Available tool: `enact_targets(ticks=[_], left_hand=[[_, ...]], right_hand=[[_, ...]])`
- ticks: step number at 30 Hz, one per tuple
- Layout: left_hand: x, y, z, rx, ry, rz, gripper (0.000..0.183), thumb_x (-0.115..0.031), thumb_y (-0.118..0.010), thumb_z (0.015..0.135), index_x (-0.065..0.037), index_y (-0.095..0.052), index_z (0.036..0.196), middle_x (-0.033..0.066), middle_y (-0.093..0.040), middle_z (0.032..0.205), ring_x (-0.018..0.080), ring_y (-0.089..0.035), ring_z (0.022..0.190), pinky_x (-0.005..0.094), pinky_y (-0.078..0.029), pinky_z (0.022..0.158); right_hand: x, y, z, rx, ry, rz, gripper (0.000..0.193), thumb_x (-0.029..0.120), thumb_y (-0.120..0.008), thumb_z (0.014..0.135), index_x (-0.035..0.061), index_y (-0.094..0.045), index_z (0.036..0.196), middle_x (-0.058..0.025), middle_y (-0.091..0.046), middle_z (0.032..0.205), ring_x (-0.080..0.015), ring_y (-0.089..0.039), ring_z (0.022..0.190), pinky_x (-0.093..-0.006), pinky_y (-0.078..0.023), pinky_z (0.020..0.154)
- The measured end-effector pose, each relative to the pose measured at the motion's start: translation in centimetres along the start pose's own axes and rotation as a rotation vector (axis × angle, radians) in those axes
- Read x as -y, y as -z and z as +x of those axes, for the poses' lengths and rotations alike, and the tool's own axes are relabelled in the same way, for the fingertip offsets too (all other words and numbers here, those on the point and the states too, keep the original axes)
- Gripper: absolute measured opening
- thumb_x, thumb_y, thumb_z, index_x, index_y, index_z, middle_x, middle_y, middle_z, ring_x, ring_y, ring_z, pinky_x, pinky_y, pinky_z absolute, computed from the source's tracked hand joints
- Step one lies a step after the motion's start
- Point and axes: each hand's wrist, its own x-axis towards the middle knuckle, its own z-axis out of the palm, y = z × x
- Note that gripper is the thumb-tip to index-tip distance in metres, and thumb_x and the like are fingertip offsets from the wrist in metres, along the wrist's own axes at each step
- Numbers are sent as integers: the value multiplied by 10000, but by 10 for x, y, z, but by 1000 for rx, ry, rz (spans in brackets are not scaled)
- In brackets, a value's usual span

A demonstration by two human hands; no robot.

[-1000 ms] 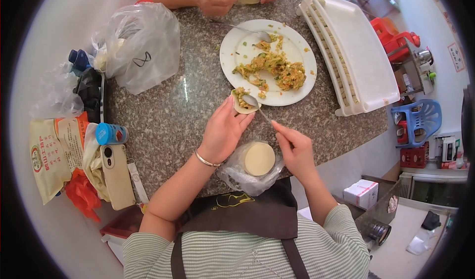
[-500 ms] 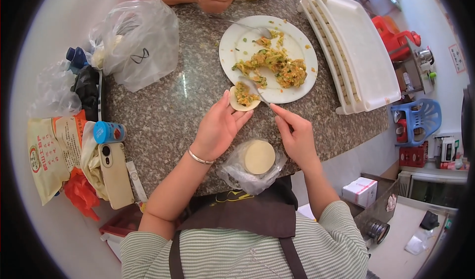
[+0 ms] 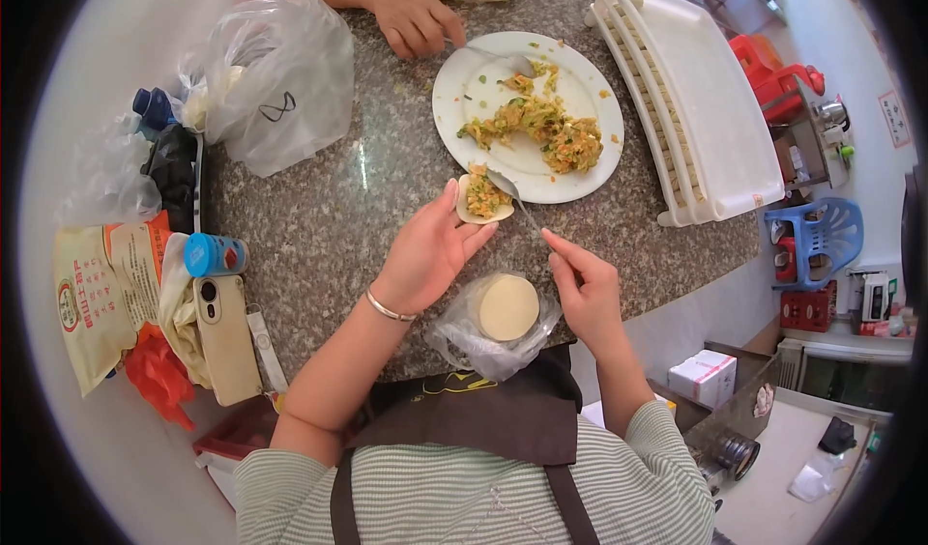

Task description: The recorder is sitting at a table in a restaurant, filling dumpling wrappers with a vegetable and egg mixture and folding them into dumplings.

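My left hand (image 3: 425,250) holds a round dumpling wrapper (image 3: 499,217) on its fingers, just off the plate's near edge. A mound of chopped vegetable filling (image 3: 485,195) lies in the wrapper. Between thumb and fingers, my right hand (image 3: 588,289) grips the handle of a metal spoon (image 3: 527,218), whose bowl touches the filling. The white oval plate (image 3: 580,81) beyond carries more of the orange and green filling (image 3: 541,128). Nearer me, a stack of round wrappers (image 3: 508,306) sits on a clear plastic bag (image 3: 466,342).
Across the speckled stone table (image 3: 319,226), a co-worker's hand (image 3: 414,18) grips a second spoon (image 3: 498,59) resting on the plate. Stacked white trays (image 3: 710,110) stand at right. Along the left are a plastic bag (image 3: 290,71), a blue-lidded can (image 3: 215,254) and a phone (image 3: 227,342).
The co-worker's hand has come down from the far wrappers to the second spoon. My right hand has shifted slightly right and toward me, and the wrapper slightly right.
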Motion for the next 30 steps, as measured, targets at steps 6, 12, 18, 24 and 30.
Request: enact_targets(ticks=[6,12,18,24,30], left_hand=[[-1,2,1,-77,-87,-39,499,-331,-368,1000,57,-369,1314,154,-476,1305,244,-483,1211,335,-423,1010],[-1,-1,-2,-140,-95,47,420,-303,-396,992,15,-424,1266,139,-511,1264,241,-501,1194,347,-444,997],[-11,-1,-3,-126,-141,94,389,-291,-406,987,-4,-440,1248,131,-521,1251,246,-529,1164,368,-471,974],[-13,-7,6,-40,-122,-17,426,-309,-416,981,0,-412,1274,146,-487,1294,264,-512,1183,397,-458,991],[-18,-15,21,112,-75,-3,485,-338,-410,979,4,-369,1321,161,-467,1316,283,-496,1200,419,-443,1004]], right_hand=[[4,1,-4,68,62,-82,273,48,-586,861,57,-642,1128,-133,-667,827,-180,-600,602,-287,-466,571],[4,1,3,80,-47,113,282,41,-577,868,46,-633,1144,-132,-676,847,-122,-580,628,-261,-464,595],[11,10,3,90,37,158,292,36,-567,878,38,-625,1164,-42,-604,762,-60,-479,617,-217,-401,570],[6,13,-1,61,-68,173,289,38,-562,877,42,-627,1160,-84,-623,754,-81,-534,639,-238,-446,607],[2,19,2,16,-91,360,293,45,-536,902,35,-610,1185,15,-540,699,-44,-446,581,-211,-394,534]])
